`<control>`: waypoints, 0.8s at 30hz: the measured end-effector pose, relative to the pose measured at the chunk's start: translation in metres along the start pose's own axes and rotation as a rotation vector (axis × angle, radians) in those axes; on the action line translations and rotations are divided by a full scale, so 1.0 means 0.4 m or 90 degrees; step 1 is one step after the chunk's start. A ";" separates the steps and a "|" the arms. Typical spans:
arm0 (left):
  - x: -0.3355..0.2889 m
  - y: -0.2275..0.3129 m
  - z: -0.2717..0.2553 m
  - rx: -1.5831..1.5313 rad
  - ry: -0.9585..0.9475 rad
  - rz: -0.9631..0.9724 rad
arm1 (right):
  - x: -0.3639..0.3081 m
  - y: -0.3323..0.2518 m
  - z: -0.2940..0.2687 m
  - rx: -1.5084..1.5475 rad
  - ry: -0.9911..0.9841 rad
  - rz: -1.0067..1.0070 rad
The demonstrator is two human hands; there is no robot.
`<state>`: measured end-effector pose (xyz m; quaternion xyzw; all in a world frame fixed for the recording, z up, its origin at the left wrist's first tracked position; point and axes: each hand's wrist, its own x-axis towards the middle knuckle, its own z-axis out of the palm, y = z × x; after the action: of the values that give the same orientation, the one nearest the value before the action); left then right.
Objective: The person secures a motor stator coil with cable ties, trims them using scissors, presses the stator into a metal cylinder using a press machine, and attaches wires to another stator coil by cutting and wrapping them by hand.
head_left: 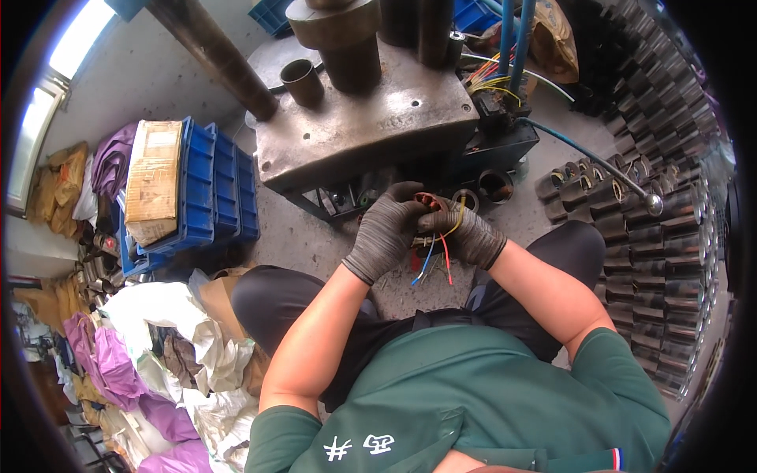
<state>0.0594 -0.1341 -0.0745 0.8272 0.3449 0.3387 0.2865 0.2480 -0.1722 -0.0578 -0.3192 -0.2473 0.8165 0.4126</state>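
Note:
Both hands wear grey knitted gloves with dark fingertips. Between them, over the floor in front of a steel press, is a small motor stator (pixel 428 202) with reddish-copper windings. My left hand (pixel 385 232) is closed around its left side, fingers curled over the top. On the other side my right hand (pixel 471 236) grips it too, its fingers partly hidden. Blue, red and yellow lead wires (pixel 448 260) come off the stator; the blue and red ones hang down toward my lap, and the yellow one loops over my right hand. Much of the stator's body is covered by the gloves.
The press table (pixel 371 138) stands ahead, with a short steel sleeve (pixel 302 85) on it. Metal cylinders (pixel 495 188) stand below. A ball-ended lever (pixel 653 204) reaches right, near stacked metal tubes (pixel 654 268). Blue crates (pixel 225 185), a cardboard box (pixel 154 181) and sacks (pixel 150 315) lie left.

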 end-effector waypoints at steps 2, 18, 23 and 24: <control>-0.004 0.007 0.016 -0.117 0.035 -0.047 | -0.012 -0.009 0.000 -0.082 0.010 -0.029; 0.044 0.027 0.007 0.109 -0.078 -0.200 | -0.003 0.084 -0.033 -0.119 0.104 -0.112; 0.035 -0.002 0.039 -0.172 0.065 -0.247 | 0.007 0.069 -0.058 -0.028 0.142 -0.071; 0.026 -0.015 0.049 -0.340 0.143 -0.244 | 0.006 0.056 -0.050 0.075 0.147 -0.038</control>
<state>0.0775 -0.1273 -0.0868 0.6007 0.4224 0.4459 0.5119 0.2499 -0.1795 -0.0871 -0.3788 -0.1594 0.7749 0.4803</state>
